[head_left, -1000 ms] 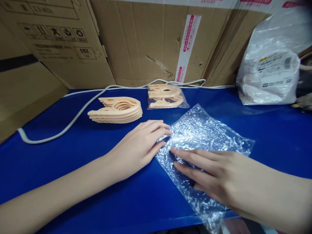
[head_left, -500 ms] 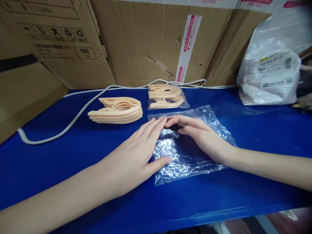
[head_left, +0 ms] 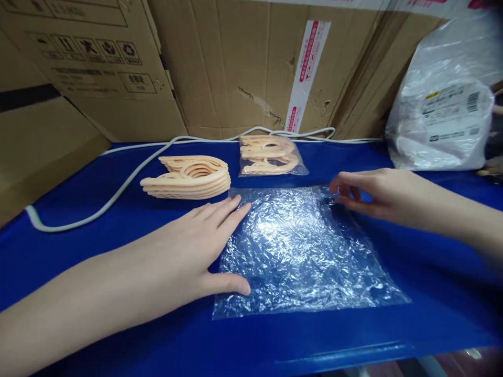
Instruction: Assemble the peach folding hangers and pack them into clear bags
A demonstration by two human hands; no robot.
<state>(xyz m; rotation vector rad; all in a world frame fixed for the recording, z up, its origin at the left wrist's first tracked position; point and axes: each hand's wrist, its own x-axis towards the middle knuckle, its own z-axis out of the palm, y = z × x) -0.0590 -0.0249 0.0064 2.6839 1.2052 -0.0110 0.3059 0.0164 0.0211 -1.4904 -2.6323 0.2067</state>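
A clear, crinkled plastic bag (head_left: 298,251) lies spread flat on the blue table. Flat on its left edge rests my left hand (head_left: 208,235), fingers stretched out and thumb spread away. At the bag's far right corner is my right hand (head_left: 373,193), its fingers curled and thumb and forefinger closed on the film. Just beyond my left hand sits a stack of beige folding hangers (head_left: 188,180). Farther back, more such hangers (head_left: 269,154) lie inside a clear bag.
Cardboard boxes (head_left: 236,68) wall off the back and left side. A white cable (head_left: 129,183) runs along the back and curves down the left. At the back right stands a white plastic-wrapped package (head_left: 440,120) with a label. The blue table's (head_left: 353,340) front edge shows below.
The plastic bag is now spread wider and flatter. My right hand has moved right and away to its far corner. My left hand has slid left, and the hands are now apart.
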